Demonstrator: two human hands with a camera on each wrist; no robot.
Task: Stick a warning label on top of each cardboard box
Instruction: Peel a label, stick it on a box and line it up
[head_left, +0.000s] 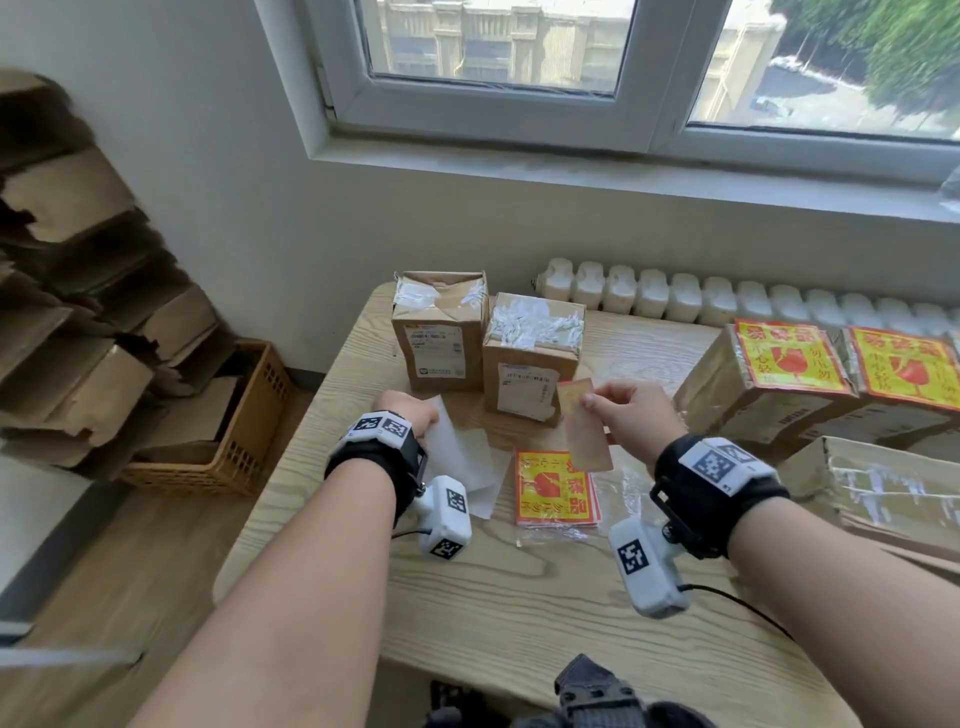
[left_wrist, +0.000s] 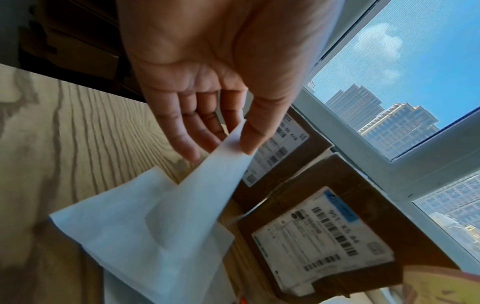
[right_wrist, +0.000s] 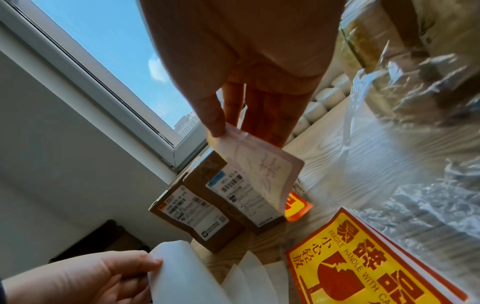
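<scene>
Right hand (head_left: 631, 415) pinches the peeled warning label (head_left: 583, 423) by its top edge at 12 o'clock; thin, floppy, sticky, so edge-hold suits it. Left hand (head_left: 408, 410) pinches backing paper (head_left: 457, 447), near 2 unlabelled boxes (head_left: 530, 358).

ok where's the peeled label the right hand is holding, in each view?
Head: peeled label at centre, pinched by the right hand, in front of the nearer small box.
Left wrist: only a yellowish corner at the bottom right edge, probably the label.
Right wrist: centre, pale back side hanging from the fingertips.
Shared landmark: that box's white shipping slip.
</scene>
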